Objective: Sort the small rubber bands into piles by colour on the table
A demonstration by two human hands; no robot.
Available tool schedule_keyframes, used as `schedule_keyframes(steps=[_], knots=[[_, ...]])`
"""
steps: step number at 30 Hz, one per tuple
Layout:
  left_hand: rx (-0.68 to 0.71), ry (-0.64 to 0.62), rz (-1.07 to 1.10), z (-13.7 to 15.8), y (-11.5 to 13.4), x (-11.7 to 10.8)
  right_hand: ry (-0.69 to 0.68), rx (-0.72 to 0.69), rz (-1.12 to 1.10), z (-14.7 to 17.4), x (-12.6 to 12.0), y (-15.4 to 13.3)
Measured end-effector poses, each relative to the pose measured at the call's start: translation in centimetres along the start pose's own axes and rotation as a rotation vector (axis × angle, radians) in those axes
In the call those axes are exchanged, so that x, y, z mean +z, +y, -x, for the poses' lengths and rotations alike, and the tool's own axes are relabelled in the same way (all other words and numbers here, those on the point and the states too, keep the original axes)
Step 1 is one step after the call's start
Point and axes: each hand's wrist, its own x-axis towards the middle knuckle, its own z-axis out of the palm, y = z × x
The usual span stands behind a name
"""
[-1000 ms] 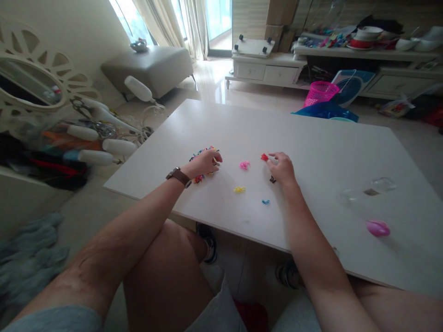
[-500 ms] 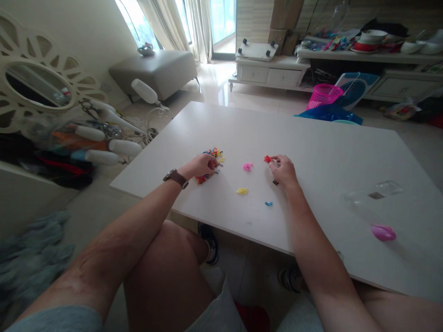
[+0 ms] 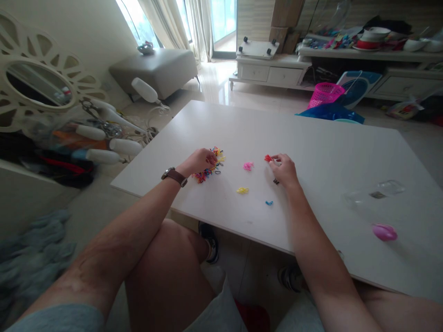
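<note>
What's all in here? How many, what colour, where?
Table: 1, white, centre
Pile: 1, multicoloured, table's left
Red clump: 1, red, table's middle
Pink clump: 1, pink, right of pile
Yellow clump: 1, yellow, nearer than pink
Blue clump: 1, blue, right of yellow
Dark clump: 1, dark, between red and blue
Container: 1, clear, right
Egg shape: 1, purple, nearer than container
Lamp shades: several, white, left
Mirror: 1, cream, far left
Bench: 1, grey, back left
Cabinet: 1, white, back
Basket: 1, pink, beyond table
Clutter: uncounted, mixed colours, room's edges
Watch: 1, brown strap, left wrist
Left hand: 1, bare, over pile
Right hand: 1, bare, at red clump
Legs: 2, bare, foreground
</note>
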Motion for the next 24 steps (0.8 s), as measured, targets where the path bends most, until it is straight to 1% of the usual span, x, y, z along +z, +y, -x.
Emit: schedule_keyframes(steps=[6, 14, 18, 24], knots=[[-0.027, -0.015, 0.024, 0.1, 0.3, -0.1, -0.008, -0.001, -0.005, 0.0, 0.0, -0.1], [0.020, 0.018, -0.014, 0.0, 0.2, 0.1, 0.009, -0.014, -0.031, 0.1, -0.1, -0.4], [0.038, 0.026, -0.032, -0.2, -0.1, 0.2, 0.011, -0.006, -0.037, 0.2, -0.1, -0.7], [0.031, 0.024, 0.028, -0.4, -0.7, 0.4, 0.019, -0.015, -0.043, 0.2, -0.1, -0.8]])
